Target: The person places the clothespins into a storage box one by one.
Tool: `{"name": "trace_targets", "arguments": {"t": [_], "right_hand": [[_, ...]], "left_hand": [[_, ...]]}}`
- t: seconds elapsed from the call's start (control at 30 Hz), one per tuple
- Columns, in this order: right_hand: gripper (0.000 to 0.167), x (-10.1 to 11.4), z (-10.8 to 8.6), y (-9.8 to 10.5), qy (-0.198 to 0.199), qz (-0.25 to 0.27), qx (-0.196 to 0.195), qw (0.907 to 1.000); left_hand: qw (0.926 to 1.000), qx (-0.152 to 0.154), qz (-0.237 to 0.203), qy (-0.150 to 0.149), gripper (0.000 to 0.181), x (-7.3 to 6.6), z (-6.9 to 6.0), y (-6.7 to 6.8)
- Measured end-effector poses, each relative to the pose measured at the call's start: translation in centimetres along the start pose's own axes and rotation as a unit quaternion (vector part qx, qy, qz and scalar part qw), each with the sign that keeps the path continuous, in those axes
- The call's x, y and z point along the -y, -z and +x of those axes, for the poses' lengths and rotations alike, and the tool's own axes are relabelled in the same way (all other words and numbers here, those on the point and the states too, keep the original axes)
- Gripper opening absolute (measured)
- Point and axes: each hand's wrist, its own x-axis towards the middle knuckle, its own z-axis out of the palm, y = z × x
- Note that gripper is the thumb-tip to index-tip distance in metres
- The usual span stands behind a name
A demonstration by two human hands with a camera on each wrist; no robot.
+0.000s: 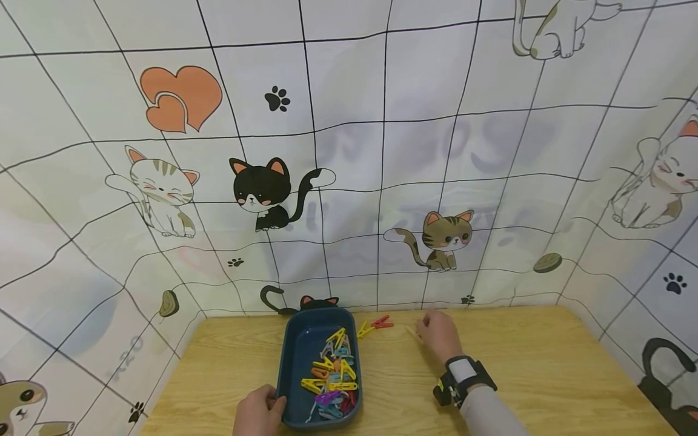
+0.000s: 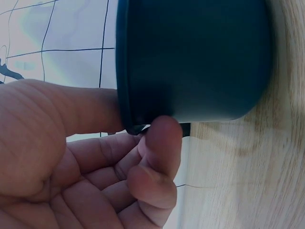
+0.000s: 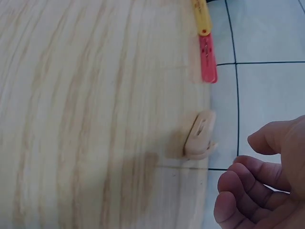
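A dark blue plastic tray (image 1: 294,369) stands on the wooden table, with several colourful clothespins (image 1: 332,384) heaped along its right side. My left hand (image 1: 259,412) holds the tray's near left corner, the thumb and fingers at the rim in the left wrist view. Out to the right of the tray, my right hand (image 1: 438,334) is beside a beige clothespin (image 3: 200,136). Its fingers are loosely bent and apart from that clothespin in the right wrist view. Between tray and right hand, a yellow clothespin (image 1: 364,329) and a red clothespin (image 1: 383,322) lie end to end.
Behind the table (image 1: 523,363) hangs a white gridded cloth (image 1: 349,151) with cartoon cats and paw prints, close to the tray's far end. More of this cloth rises along the left and right sides. A black strapped device (image 1: 463,378) sits on my right wrist.
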Motion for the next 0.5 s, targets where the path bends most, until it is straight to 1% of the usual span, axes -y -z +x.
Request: {"name": "trace_targets", "arguments": {"t": [0.13,0.3,0.5], "right_hand": [[0.019,-0.31,0.23,-0.1,-0.01,-0.014,0.008,0.9998],[0.021,-0.61,0.42,-0.24,-0.011,-0.035,0.026,0.999],[0.021,-0.58,0.48,-0.25,-0.016,-0.04,0.048,0.9979]], "left_hand": [[1.0,-0.001,0.0,0.001,0.009,-0.08,-0.04,0.01],[1.0,-0.003,0.001,-0.002,0.009,-0.08,-0.02,-0.04],[1.0,-0.005,0.0,-0.007,0.009,-0.02,-0.02,-0.02]]}}
